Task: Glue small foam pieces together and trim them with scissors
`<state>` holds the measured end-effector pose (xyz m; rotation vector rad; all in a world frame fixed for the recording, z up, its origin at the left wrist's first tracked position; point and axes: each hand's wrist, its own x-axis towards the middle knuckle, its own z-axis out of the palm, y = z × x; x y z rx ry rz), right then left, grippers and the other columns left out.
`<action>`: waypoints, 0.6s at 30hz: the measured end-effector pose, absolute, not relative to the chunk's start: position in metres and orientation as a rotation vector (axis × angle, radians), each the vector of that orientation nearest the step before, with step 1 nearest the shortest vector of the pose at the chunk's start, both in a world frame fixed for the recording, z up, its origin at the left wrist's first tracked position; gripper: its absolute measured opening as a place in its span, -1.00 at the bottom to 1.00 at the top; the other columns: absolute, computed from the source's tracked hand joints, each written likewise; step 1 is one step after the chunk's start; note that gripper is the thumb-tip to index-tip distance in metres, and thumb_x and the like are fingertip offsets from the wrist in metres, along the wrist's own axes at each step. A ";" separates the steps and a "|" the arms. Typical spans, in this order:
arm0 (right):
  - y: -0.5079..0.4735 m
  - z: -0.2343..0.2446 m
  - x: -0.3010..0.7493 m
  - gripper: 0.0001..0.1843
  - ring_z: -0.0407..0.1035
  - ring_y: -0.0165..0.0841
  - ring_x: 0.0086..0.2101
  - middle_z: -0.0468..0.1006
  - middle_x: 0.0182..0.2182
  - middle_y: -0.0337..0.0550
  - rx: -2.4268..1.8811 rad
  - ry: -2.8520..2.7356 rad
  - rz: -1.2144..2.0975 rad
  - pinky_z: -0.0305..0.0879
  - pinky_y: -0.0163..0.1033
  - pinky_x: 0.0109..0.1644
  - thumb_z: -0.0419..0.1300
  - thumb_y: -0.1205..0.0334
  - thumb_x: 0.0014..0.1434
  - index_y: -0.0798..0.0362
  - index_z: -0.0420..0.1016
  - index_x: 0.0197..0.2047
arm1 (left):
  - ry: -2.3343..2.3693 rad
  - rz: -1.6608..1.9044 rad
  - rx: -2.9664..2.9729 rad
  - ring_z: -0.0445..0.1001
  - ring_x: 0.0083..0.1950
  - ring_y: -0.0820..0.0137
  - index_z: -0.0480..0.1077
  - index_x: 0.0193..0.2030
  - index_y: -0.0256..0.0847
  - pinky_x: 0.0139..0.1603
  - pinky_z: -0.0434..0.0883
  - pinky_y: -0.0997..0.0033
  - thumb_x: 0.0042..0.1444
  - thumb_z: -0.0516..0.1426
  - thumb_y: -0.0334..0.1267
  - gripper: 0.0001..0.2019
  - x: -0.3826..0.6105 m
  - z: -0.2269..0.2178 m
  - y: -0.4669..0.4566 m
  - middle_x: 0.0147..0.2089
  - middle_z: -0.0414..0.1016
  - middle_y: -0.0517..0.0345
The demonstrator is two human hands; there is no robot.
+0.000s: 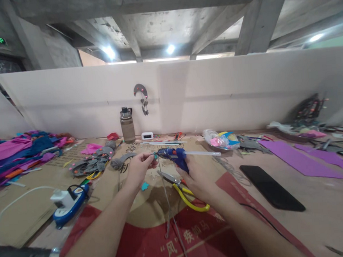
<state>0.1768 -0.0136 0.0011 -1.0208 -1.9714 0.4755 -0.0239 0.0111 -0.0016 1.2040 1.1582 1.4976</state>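
My left hand (141,169) pinches a small teal piece (155,156) between thumb and fingertips. A thin grey cord (166,195) runs from near that piece down toward me; whether the two are joined I cannot tell. Wrapped around the handle of a blue hot glue gun (177,155) is my right hand (194,180). The gun's nozzle points left, close to the teal piece, and a translucent glue stick (204,153) juts from its back. Under the gun lie scissors with yellow handles (187,204), blades partly spread. A turquoise cut-out (145,186) rests on the cardboard below my left hand.
A black phone (271,188) and purple sheets (299,159) lie to the right. On the left are a blue power strip (69,208), grey felt pieces (91,163) and a heap of coloured fabric (23,152). A water bottle (127,125) stands by the white partition (201,91).
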 end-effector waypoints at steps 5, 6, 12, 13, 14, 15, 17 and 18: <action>-0.013 0.000 0.177 -0.60 0.34 -0.22 -0.14 0.44 -0.10 0.00 -1.050 -1.983 0.454 0.24 -0.11 -0.05 -0.03 0.21 0.20 0.05 0.16 0.11 | 1.168 1.489 1.219 0.45 -0.47 0.44 0.42 -0.38 -0.32 -0.36 0.42 0.40 -0.14 0.24 -0.13 -0.73 -0.025 -0.002 0.013 -0.49 0.50 0.11; -0.013 0.000 0.177 -0.60 0.34 -0.22 -0.14 0.44 -0.10 0.00 -1.058 -1.984 0.447 0.24 -0.12 -0.06 -0.03 0.21 0.20 0.05 0.16 0.11 | 1.171 1.485 1.228 0.45 -0.47 0.44 0.42 -0.39 -0.32 -0.36 0.42 0.40 -0.14 0.23 -0.12 -0.73 -0.025 -0.002 0.013 -0.49 0.50 0.11; -0.018 0.004 0.176 -0.64 0.36 -0.20 -0.19 0.46 -0.15 0.03 -1.142 -2.029 0.374 0.25 -0.11 -0.11 -0.04 0.20 0.20 0.07 0.23 0.06 | 1.401 1.485 1.464 0.46 -0.51 0.43 0.42 -0.38 -0.28 -0.44 0.39 0.44 -0.08 0.19 -0.14 -0.77 -0.024 0.003 0.009 -0.52 0.49 0.13; -0.018 0.005 0.176 -0.64 0.36 -0.20 -0.19 0.47 -0.15 0.04 -1.146 -2.030 0.362 0.25 -0.12 -0.10 -0.03 0.20 0.19 0.07 0.24 0.05 | 1.440 1.491 1.503 0.46 -0.52 0.43 0.43 -0.38 -0.28 -0.45 0.38 0.45 -0.07 0.19 -0.14 -0.78 -0.024 0.004 0.008 -0.52 0.49 0.14; -0.018 0.006 0.176 -0.65 0.36 -0.20 -0.18 0.46 -0.14 0.04 -1.141 -2.029 0.354 0.24 -0.12 -0.09 -0.03 0.20 0.19 0.07 0.25 0.04 | 1.454 1.498 1.521 0.46 -0.52 0.43 0.43 -0.37 -0.28 -0.46 0.38 0.46 -0.07 0.19 -0.14 -0.78 -0.024 0.005 0.007 -0.52 0.49 0.14; -0.018 0.006 0.176 -0.65 0.35 -0.20 -0.16 0.46 -0.13 0.03 -1.132 -2.023 0.350 0.24 -0.12 -0.08 -0.02 0.20 0.18 0.07 0.26 0.04 | 1.445 1.510 1.513 0.46 -0.51 0.43 0.43 -0.37 -0.28 -0.46 0.38 0.46 -0.07 0.19 -0.14 -0.78 -0.024 0.006 0.007 -0.51 0.48 0.14; -0.016 0.007 0.178 -0.64 0.34 -0.20 -0.14 0.46 -0.12 0.02 -1.113 -1.984 0.360 0.23 -0.11 -0.05 -0.01 0.20 0.17 0.06 0.26 0.04 | 1.375 1.532 1.423 0.46 -0.49 0.43 0.41 -0.37 -0.29 -0.46 0.39 0.46 -0.10 0.20 -0.14 -0.76 -0.026 0.005 0.009 -0.50 0.47 0.14; -0.014 0.007 0.179 -0.62 0.34 -0.20 -0.13 0.46 -0.12 0.02 -1.117 -1.941 0.376 0.23 -0.12 -0.05 0.00 0.18 0.16 0.06 0.26 0.05 | 1.327 1.544 1.346 0.46 -0.49 0.44 0.40 -0.37 -0.30 -0.46 0.38 0.46 -0.12 0.22 -0.13 -0.75 -0.028 0.004 0.011 -0.49 0.46 0.15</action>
